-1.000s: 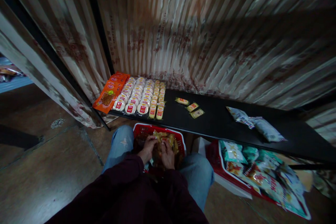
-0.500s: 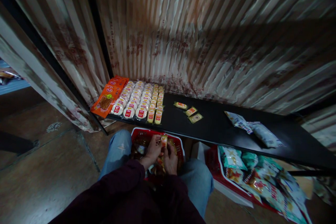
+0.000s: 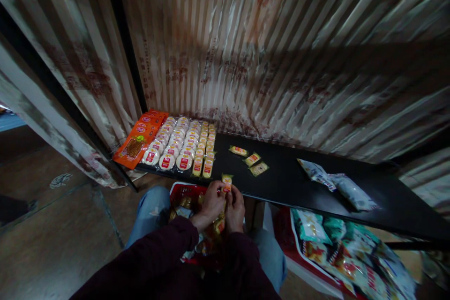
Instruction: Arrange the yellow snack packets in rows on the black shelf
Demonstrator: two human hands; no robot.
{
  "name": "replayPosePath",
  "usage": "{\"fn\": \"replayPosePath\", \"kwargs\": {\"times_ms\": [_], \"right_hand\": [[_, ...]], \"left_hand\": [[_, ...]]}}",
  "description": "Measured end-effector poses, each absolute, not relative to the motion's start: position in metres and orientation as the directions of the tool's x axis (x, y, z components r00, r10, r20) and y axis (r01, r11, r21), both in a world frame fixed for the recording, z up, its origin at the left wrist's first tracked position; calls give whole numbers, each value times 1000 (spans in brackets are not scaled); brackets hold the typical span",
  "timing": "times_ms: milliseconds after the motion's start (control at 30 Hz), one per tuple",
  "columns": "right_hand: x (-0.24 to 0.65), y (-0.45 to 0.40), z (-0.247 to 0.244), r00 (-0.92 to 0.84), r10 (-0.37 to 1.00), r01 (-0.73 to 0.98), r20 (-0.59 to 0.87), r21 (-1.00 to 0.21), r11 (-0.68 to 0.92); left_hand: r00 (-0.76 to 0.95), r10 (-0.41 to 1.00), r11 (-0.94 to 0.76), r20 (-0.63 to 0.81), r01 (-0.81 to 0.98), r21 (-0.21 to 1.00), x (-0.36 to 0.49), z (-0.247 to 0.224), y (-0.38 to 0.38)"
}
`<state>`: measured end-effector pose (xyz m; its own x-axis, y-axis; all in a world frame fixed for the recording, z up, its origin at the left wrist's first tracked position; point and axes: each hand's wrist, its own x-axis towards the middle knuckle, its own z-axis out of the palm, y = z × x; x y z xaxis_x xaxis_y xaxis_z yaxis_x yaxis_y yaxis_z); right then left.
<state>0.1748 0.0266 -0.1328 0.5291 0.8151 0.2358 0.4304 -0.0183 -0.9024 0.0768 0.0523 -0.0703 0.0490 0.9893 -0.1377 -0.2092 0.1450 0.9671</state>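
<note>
Between my left hand (image 3: 213,204) and my right hand (image 3: 235,208) is a small yellow snack packet (image 3: 227,182) with a red and orange label. Fingers of both hands close on its lower part, at the front edge of the black shelf (image 3: 281,187). Below my hands sits a red basket (image 3: 176,188) holding wrapped snacks. Similar yellow packets (image 3: 207,167) stand in two rows on the shelf, beside rows of round white wrapped snacks (image 3: 184,161). Three loose yellow packets (image 3: 252,159) lie farther right.
Orange snack bags (image 3: 140,138) lie at the shelf's left end. Two silvery-white bags (image 3: 353,191) are toward the right. Under the shelf, a second red basket (image 3: 296,234) holds green and white bags. A black post (image 3: 126,42) and a striped curtain (image 3: 246,33) rise behind.
Both hands have risen out of the basket toward the shelf's edge with the yellow snack packet between them. The camera view has shifted slightly.
</note>
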Motion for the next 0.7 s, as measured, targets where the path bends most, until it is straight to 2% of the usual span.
{"fn": "replayPosePath", "kwargs": {"times_ms": [200,467,700], "right_hand": [[185,51,-125,526,814,440,246,-898,-13],[194,87,-123,521,832,352,188,-936,-9],[211,123,-129,492,841,345,225,-937,49]], "left_hand": [[49,994,103,-96,-177,979,88,-68,73],[25,992,128,-126,-269,955,107,-66,100],[-19,987,157,-160,-114,981,125,-60,128]]}}
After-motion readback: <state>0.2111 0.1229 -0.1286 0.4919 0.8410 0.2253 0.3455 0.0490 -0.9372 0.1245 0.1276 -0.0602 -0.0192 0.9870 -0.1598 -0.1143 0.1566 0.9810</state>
